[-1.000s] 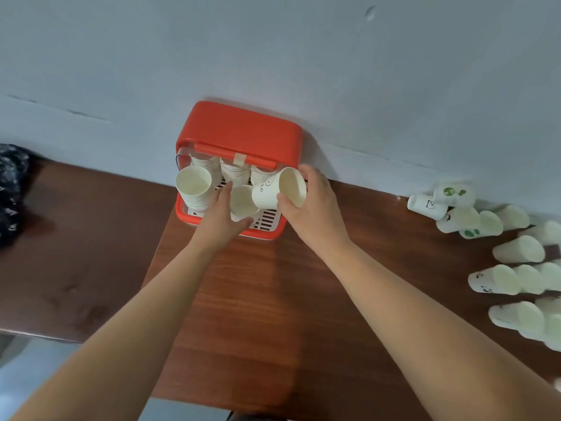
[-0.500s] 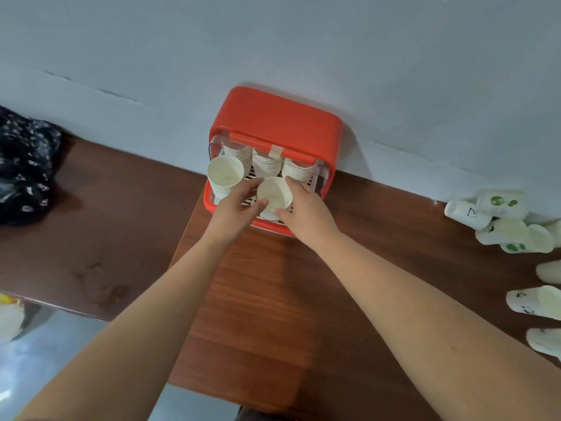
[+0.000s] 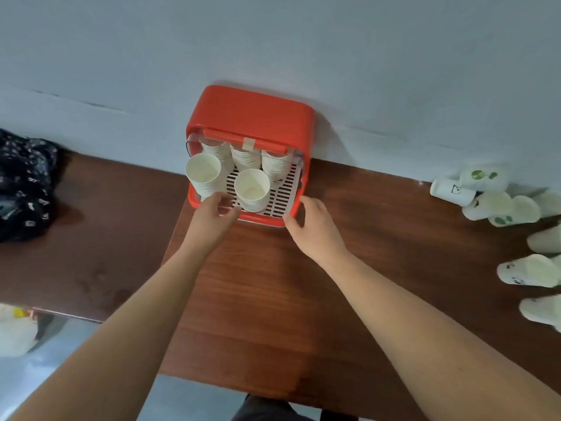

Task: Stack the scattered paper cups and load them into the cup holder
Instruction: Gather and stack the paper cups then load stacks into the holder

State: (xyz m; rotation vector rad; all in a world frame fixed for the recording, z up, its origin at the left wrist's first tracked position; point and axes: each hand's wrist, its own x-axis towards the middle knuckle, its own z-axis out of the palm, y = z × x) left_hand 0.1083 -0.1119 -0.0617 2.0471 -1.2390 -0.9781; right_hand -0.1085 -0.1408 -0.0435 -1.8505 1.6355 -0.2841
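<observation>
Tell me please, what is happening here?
A person is filling the orange cup holder against the wall. Five stacks of paper cups stand inside on its white slotted tray. The left hand is at the front rim, beside the nearest stack; the right hand touches the front right corner. Neither holds a cup. More loose cups lie on the table to the right.

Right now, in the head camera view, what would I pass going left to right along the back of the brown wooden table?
Dark patterned fabric bundle → red plastic cup holder, with stacked cups inside → scattered white paper cups lying on their sides at the right edge.
</observation>
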